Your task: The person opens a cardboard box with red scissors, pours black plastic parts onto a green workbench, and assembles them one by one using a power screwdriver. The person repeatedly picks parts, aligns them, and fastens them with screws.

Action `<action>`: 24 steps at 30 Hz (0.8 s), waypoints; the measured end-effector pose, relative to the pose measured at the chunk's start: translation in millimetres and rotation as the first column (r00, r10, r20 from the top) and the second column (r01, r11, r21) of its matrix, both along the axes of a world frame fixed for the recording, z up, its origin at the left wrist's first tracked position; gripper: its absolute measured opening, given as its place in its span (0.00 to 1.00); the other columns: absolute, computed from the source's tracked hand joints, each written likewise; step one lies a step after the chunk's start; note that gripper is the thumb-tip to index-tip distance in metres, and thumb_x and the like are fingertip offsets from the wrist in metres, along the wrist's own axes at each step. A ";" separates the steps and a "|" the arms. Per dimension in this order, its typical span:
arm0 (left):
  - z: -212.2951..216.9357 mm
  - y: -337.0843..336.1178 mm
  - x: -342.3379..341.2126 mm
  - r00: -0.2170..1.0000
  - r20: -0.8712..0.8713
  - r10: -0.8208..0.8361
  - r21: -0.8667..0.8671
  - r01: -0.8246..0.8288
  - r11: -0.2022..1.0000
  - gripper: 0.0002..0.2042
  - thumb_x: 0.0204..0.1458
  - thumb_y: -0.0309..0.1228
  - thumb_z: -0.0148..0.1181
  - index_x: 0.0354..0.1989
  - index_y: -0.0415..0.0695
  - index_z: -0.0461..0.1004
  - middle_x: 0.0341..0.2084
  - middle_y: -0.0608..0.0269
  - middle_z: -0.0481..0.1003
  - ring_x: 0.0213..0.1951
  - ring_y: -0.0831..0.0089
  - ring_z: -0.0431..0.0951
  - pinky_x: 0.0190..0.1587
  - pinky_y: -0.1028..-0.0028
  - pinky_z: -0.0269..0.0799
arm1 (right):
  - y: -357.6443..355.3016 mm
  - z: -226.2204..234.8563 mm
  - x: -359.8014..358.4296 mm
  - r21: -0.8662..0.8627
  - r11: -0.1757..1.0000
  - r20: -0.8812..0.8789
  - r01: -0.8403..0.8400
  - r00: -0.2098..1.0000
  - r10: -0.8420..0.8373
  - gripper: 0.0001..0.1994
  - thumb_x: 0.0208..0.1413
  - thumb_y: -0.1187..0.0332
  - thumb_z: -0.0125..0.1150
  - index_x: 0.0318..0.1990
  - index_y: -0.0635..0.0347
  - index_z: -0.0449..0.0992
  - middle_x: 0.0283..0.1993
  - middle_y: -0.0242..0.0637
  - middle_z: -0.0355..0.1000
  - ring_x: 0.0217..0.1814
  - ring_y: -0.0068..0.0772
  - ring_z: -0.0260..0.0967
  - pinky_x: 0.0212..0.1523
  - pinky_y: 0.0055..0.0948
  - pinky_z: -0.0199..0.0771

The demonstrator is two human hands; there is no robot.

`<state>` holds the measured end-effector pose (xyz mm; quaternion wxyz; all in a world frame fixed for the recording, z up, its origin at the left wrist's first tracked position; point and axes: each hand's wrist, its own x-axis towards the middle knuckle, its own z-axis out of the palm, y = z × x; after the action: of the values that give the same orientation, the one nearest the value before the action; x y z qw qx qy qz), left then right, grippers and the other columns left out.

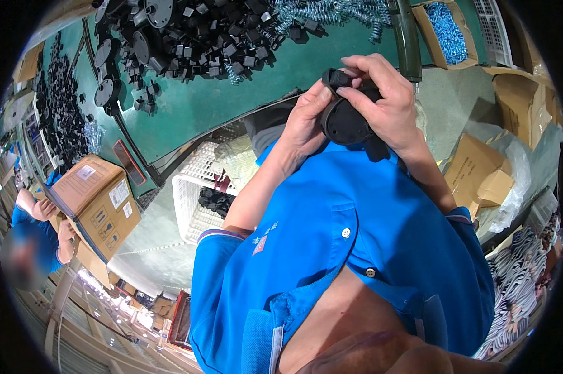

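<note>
In front of my chest, both hands hold a black round plastic part (345, 123) with a disc-shaped face. My left hand (305, 121) grips its left edge, the thumb pressed near a small black knob-like piece (336, 78) at the top. From the other side my right hand (386, 98) closes round the part, thumb and fingers at the same small piece. Whether that piece is joined to the disc is hidden by the fingers. Close beyond my right hand hangs a dark green cylindrical tool (407, 43) with a thin tip.
Heaped black plastic parts (188, 47) and metal springs (331, 14) cover the green table (188, 112). A carton of blue screws (446, 34) stands at the far right. Below the table edge is a white crate (191, 206). At left, another person handles a cardboard box (98, 202).
</note>
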<state>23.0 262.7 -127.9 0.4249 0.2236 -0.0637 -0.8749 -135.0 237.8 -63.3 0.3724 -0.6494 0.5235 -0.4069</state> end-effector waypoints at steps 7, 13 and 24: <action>-2.5 3.7 2.0 1.000 0.020 0.023 0.003 -0.023 1.000 0.19 0.59 0.32 0.59 0.56 0.38 0.69 0.50 0.57 0.75 0.51 0.70 0.76 0.55 0.70 0.73 | 6.1 3.9 0.3 -0.015 0.997 -0.072 0.075 0.995 -0.076 0.12 0.43 0.79 0.67 0.39 0.63 0.78 0.35 0.37 0.74 0.33 0.32 0.75 0.35 0.25 0.75; 10.1 2.3 4.5 0.987 0.148 0.060 0.000 -0.060 0.998 0.16 0.58 0.29 0.60 0.53 0.38 0.72 0.46 0.60 0.77 0.46 0.73 0.77 0.51 0.73 0.74 | 6.5 -1.6 -5.8 -0.048 0.998 -0.025 0.049 0.998 -0.050 0.11 0.44 0.79 0.68 0.38 0.65 0.77 0.34 0.37 0.74 0.33 0.29 0.75 0.35 0.24 0.74; 61.0 -37.9 26.9 0.543 0.814 0.207 -0.386 0.241 0.890 0.19 0.46 0.29 0.69 0.48 0.39 0.78 0.35 0.62 0.79 0.38 0.75 0.77 0.43 0.72 0.74 | 2.4 -15.5 1.4 0.232 0.971 0.339 0.064 0.930 -0.142 0.12 0.45 0.80 0.65 0.40 0.66 0.78 0.35 0.36 0.76 0.36 0.25 0.75 0.39 0.23 0.73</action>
<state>49.9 224.8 -66.9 0.3728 0.5074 -0.4638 -0.6232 -133.6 240.2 -78.8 0.5068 -0.4927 0.5229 -0.4763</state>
